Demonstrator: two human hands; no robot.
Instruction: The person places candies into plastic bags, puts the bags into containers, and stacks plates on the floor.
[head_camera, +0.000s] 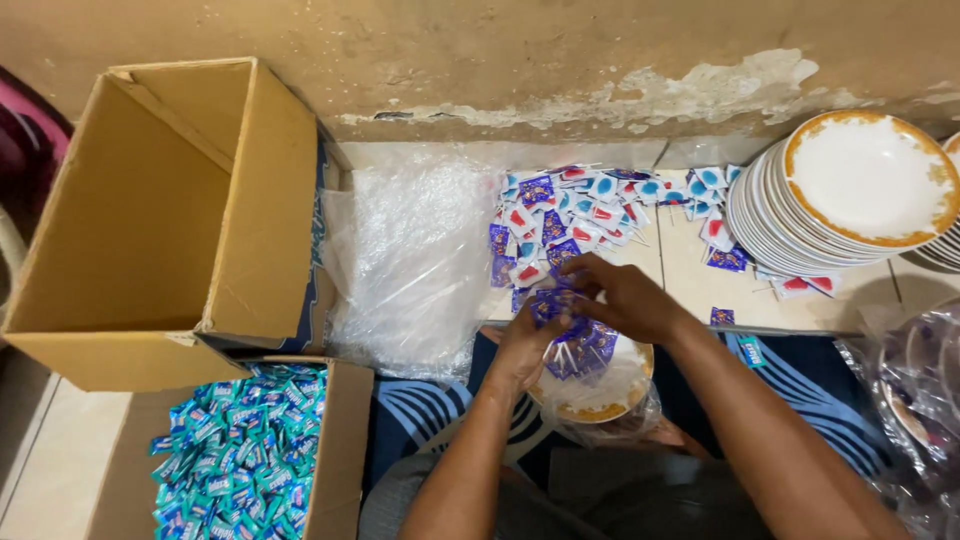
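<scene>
Hands meet over a gold-rimmed plate (600, 400) on the person's lap, left hand (525, 345) and right hand (625, 295) both pinched shut on purple sachets (585, 345), near the floor-tile edge where loose sachets (580, 215) lie.

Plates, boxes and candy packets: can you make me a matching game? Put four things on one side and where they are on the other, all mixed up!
Things:
1. Stack of white plates with gold rims
2. Empty cardboard box
3. Box of teal packets
4. Purple packets

Places:
A. Bottom left, by the person's knee
B. Top right, on the tiled floor
C. Between the left hand and right hand, over a plate in plastic wrap
D. Top left, against the wall

Pairs: 1-B, 2-D, 3-A, 4-C
</scene>
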